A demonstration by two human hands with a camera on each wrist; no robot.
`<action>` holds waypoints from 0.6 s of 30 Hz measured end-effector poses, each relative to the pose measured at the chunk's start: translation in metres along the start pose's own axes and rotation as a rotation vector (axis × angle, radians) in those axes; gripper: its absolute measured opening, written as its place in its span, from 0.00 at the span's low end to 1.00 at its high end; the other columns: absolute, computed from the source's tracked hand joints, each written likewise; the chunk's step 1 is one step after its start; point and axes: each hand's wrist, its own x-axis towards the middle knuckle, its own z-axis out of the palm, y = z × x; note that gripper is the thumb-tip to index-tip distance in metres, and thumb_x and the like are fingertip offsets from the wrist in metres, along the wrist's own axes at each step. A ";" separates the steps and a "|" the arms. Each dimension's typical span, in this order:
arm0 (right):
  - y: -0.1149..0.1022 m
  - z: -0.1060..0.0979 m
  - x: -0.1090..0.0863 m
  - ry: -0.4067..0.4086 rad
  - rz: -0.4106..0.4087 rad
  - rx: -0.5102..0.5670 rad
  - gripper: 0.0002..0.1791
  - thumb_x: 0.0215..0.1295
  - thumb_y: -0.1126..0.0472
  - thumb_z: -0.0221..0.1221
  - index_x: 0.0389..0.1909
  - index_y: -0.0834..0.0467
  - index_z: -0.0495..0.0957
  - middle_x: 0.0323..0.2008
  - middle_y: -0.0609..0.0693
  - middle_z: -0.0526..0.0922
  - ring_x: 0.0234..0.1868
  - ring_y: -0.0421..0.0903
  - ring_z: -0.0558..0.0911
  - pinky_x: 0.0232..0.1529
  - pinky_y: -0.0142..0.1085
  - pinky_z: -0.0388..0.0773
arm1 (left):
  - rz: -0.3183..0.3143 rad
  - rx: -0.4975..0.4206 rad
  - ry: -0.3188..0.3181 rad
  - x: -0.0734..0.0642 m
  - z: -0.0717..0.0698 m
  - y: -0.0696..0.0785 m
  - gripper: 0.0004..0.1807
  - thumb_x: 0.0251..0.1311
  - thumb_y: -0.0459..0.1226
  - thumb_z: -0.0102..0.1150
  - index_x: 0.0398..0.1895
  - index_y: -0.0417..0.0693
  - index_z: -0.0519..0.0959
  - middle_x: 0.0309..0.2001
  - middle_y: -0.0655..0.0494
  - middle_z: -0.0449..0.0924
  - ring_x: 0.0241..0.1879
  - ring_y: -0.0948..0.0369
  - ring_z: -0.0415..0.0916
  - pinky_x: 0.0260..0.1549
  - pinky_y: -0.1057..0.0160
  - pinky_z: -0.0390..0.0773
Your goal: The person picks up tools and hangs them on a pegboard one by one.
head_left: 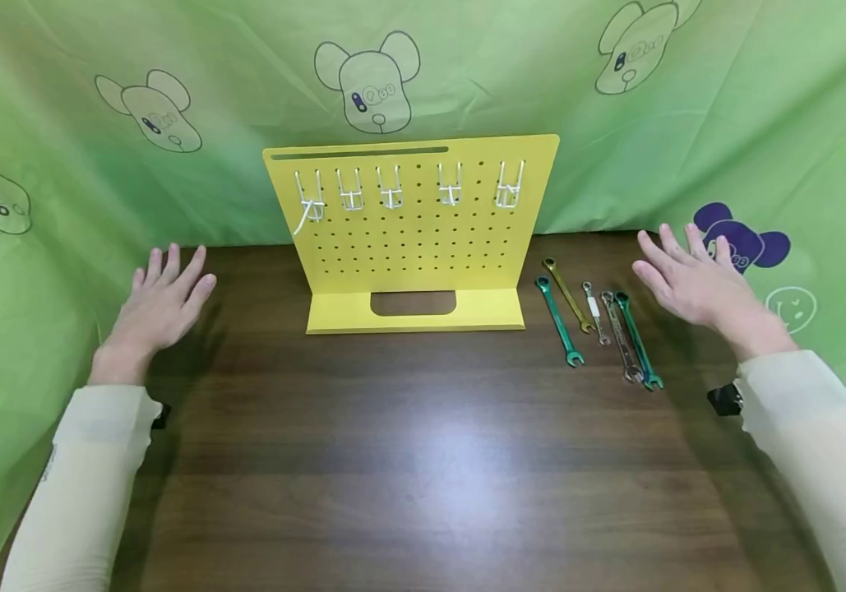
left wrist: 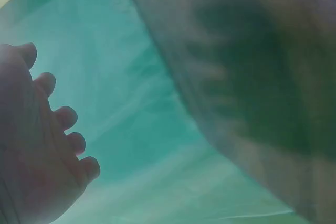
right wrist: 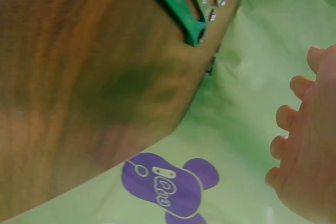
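My left hand (head_left: 162, 306) is held with fingers spread and holds nothing, over the left side of the table. In the left wrist view that hand (left wrist: 39, 135) shows with its fingertips apart. My right hand (head_left: 704, 284) also has its fingers spread and grips nothing, right of several combination wrenches. These are a teal wrench (head_left: 559, 322), a gold one (head_left: 569, 296), a small silver one (head_left: 595, 311) with a white label, a larger silver one (head_left: 621, 339) and a green one (head_left: 638, 341), nearest that hand.
A yellow pegboard (head_left: 415, 238) stands at the back middle of the brown table (head_left: 408, 427). Several white wire hooks (head_left: 390, 197) hang in its upper holes, with a white strip dangling at the leftmost. Green cloth (head_left: 489, 74) with printed bear heads surrounds the back and sides.
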 end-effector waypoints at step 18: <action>-0.013 -0.038 0.000 -0.123 0.008 0.401 0.35 0.82 0.38 0.29 0.79 0.42 0.25 0.79 0.59 0.30 0.73 0.78 0.41 0.70 0.72 0.38 | 0.024 -0.848 0.107 0.051 -0.023 0.061 0.51 0.71 0.49 0.60 0.81 0.72 0.32 0.82 0.53 0.37 0.79 0.51 0.41 0.77 0.44 0.46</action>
